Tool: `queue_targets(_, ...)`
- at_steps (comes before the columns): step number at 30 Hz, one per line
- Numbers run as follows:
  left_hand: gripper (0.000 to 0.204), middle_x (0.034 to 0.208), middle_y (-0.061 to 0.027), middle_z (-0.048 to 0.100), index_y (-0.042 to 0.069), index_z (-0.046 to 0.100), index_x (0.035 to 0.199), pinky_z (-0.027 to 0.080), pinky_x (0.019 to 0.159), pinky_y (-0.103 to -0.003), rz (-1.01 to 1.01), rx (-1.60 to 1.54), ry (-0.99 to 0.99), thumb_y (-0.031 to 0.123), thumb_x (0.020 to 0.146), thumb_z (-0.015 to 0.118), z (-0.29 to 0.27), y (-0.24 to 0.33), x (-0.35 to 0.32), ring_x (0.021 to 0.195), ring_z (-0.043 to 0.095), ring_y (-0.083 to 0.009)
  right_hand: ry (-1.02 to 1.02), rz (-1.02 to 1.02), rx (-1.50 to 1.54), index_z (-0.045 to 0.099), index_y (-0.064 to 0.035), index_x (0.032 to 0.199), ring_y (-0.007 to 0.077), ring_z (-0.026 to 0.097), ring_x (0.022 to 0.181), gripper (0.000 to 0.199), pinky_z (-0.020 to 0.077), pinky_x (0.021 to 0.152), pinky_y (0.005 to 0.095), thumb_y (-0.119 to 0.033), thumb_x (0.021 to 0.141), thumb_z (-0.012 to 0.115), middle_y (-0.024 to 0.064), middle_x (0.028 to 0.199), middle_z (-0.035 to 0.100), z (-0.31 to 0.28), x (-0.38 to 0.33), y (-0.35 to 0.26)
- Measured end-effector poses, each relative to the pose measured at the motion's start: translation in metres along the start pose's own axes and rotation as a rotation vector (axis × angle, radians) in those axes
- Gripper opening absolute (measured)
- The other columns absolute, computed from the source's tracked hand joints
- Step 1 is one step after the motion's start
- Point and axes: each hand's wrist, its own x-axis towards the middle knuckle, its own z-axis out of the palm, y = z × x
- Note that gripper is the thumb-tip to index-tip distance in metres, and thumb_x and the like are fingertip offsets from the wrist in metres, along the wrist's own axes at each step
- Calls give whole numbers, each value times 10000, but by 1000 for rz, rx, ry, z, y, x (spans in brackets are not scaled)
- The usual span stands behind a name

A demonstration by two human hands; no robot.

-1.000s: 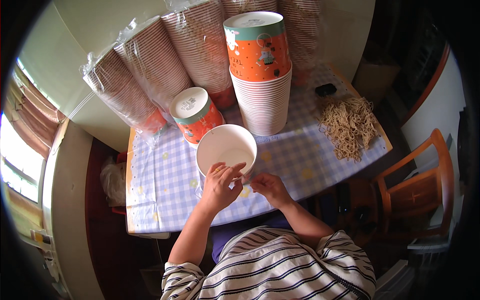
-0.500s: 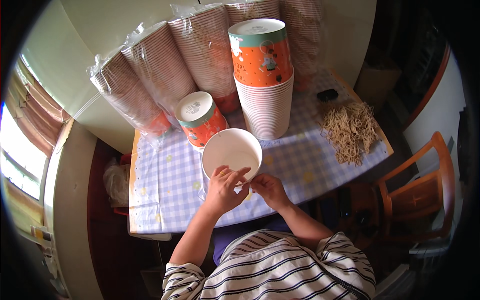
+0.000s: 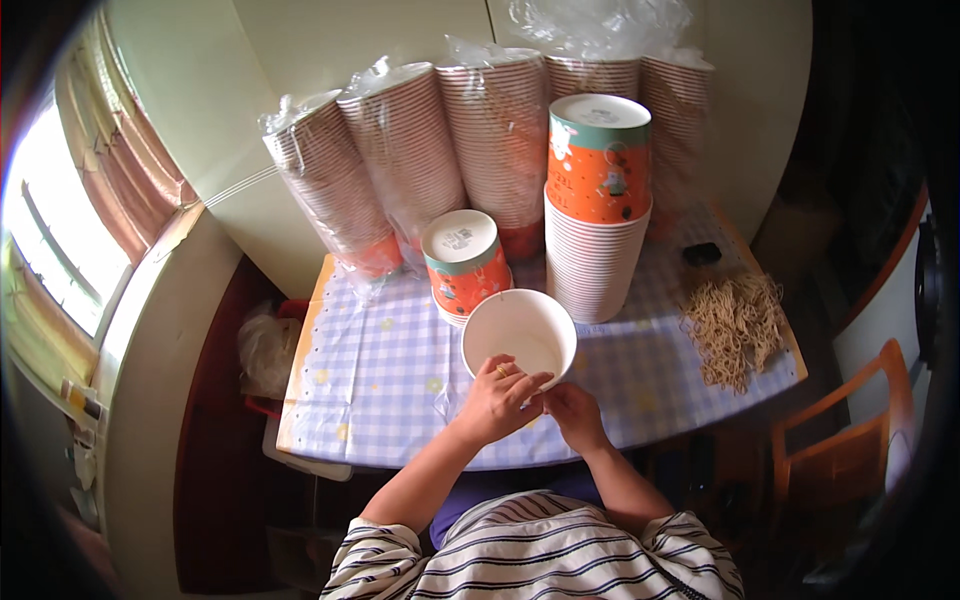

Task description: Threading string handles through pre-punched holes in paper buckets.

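A white-lined paper bucket point(image 3: 522, 330) stands with its open mouth up near the middle of the table. Over its near rim lies my left hand point(image 3: 497, 405), its fingers curled partly inside. My right hand point(image 3: 577, 415) pinches close against the same rim, just right of the left fingertips; whatever sits between its fingers is too small to make out. Just behind stands a short stack of upside-down orange and green paper buckets point(image 3: 466, 268). To its right rises a taller upside-down stack point(image 3: 598, 250), the top bucket showing its orange print.
Several tall bucket stacks in clear plastic point(image 3: 405, 150) line the wall. A heap of tan cords point(image 3: 737, 325) lies at the table's right, with a small black object point(image 3: 702, 254) behind it. A checked cloth point(image 3: 370, 400) covers the table. A wooden chair point(image 3: 840, 430) stands at right.
The view has shifted, so the table sits lower and further right in the picture. Both hands stay at the bucket's near rim, with the fingers slightly rearranged.
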Motion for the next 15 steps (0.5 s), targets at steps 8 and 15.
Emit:
queue_targets(8, 240, 744, -10, 598, 130, 659, 893, 423, 915, -427, -50, -3, -151, 52, 665, 661, -32, 4, -10, 812, 595, -186, -188, 12, -9, 637, -23, 941, 73, 557, 680, 155, 466, 628, 233, -134, 839, 671, 10, 826, 628, -22, 0, -10)
queue_targets(15, 418, 1238, -108, 505, 127, 639, 1040, 197, 1093, -517, -439, 363, -302, 4, 648, 567, -89, -2, -36, 1265, 362, -363, 97, -9, -221, 640, -1, 917, 77, 563, 633, 121, 456, 582, 225, -90, 836, 634, 39, 788, 639, -66, 22, -27)
